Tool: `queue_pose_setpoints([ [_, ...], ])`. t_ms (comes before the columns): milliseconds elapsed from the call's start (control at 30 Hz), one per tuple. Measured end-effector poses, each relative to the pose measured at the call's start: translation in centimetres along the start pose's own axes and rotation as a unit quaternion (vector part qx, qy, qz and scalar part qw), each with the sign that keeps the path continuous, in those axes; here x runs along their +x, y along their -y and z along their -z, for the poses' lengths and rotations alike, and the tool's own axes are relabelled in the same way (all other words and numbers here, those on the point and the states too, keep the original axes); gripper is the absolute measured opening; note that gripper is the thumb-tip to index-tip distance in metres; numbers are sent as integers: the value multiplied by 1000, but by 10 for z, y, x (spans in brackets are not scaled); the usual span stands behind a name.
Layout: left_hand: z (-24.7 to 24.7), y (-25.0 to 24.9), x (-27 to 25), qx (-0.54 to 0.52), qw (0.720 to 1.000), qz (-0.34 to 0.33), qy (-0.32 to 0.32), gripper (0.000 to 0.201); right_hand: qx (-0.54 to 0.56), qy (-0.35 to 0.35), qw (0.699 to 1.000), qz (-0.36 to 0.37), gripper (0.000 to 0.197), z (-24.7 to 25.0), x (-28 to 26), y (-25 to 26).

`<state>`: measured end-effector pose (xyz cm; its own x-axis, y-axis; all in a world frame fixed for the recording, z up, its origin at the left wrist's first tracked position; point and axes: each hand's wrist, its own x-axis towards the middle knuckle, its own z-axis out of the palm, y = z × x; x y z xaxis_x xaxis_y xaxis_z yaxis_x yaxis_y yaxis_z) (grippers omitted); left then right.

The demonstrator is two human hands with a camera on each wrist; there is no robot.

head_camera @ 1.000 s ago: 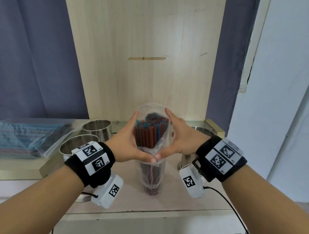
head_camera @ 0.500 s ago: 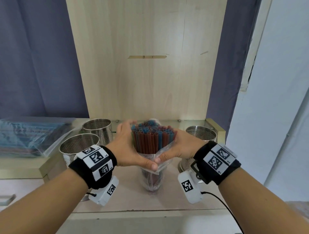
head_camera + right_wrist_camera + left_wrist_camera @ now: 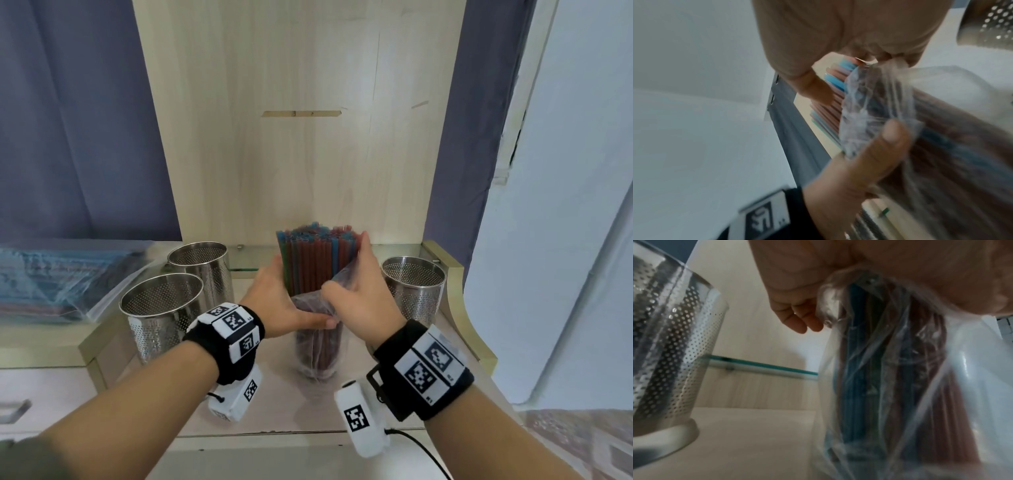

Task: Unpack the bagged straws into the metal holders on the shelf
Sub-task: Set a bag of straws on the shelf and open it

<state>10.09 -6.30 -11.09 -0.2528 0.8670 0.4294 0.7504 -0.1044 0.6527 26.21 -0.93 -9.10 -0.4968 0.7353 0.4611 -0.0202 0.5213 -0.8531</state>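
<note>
Three perforated metal holders are seen on the wooden shelf (image 3: 274, 404): a near left holder (image 3: 161, 317), a rear left holder (image 3: 202, 270) just behind it, and a right holder (image 3: 414, 291) on the far side of the hands. All three appear empty from the head view. Between the left pair and the right one, a bundle of straws (image 3: 317, 260) is held upright, its lower end resting on the shelf inside a clear plastic bag (image 3: 317, 349). The upper part of the bundle is bared above the bag; red-brown, blue and a few green straws are visible, too many to be counted.

The left hand (image 3: 277, 308) is wrapped round the bundle at the bag's gathered mouth, thumb in front and fingers behind. The right hand (image 3: 359, 301) is set against the right side of the bundle, its fingers laid up along the bare straws and crumpled bag plastic pinched under them, as the right wrist view shows.

To the left, a stack of further bagged straws (image 3: 58, 274) is laid flat on a lower ledge, beside the near left holder. A pale wooden back panel (image 3: 301, 137) is flanked by grey-blue curtains (image 3: 75, 120). A glass strip (image 3: 764, 368) runs along the panel's foot.
</note>
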Motion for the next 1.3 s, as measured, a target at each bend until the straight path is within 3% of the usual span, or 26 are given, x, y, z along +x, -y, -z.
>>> queue_pose_setpoints([
  [133, -6, 4, -2, 111, 991, 69, 41, 119, 17, -5, 1000, 1, 145, -5, 2, 9],
  [300, -7, -9, -12, 174, 983, 31, 39, 125, 48, -34, 998, -18, 153, -10, 15, -2],
  [400, 5, -21, -15, 189, 981, 41, 28, 120, 59, -26, 998, -12, 135, -5, 19, -8],
  [533, 13, -22, -13, 190, 981, -16, -21, 110, 47, -20, 999, 4, 75, 4, 25, -12],
  [600, 8, -15, -9, 198, 979, -15, -46, 111, 60, 23, 998, -10, 66, 10, 31, -13],
  [667, 5, -14, -6, 63, 998, -19, -26, 103, 64, 60, 996, -21, 65, 15, 34, -12],
  [767, 1, -11, -3, -61, 998, -3, 0, 98, 69, 43, 996, -34, 90, 14, 31, -7],
  [833, -4, -3, 1, -81, 996, 11, -28, 99, 83, 7, 996, -26, 115, 11, 24, -7],
  [933, -11, 1, 3, -96, 994, 30, -52, 96, 94, -40, 994, 27, 127, -4, 9, -3],
  [1033, -13, -6, 1, -73, 996, 29, -48, 86, 39, -72, 996, 46, 141, -16, 6, 4],
  [1200, -3, -15, -4, -137, 988, 33, -66, 124, 1, -50, 997, 65, 145, -3, 23, 7],
  [1300, 4, -17, -5, -76, 994, 27, -68, 139, -5, -23, 996, 89, 143, 1, 27, 10],
])
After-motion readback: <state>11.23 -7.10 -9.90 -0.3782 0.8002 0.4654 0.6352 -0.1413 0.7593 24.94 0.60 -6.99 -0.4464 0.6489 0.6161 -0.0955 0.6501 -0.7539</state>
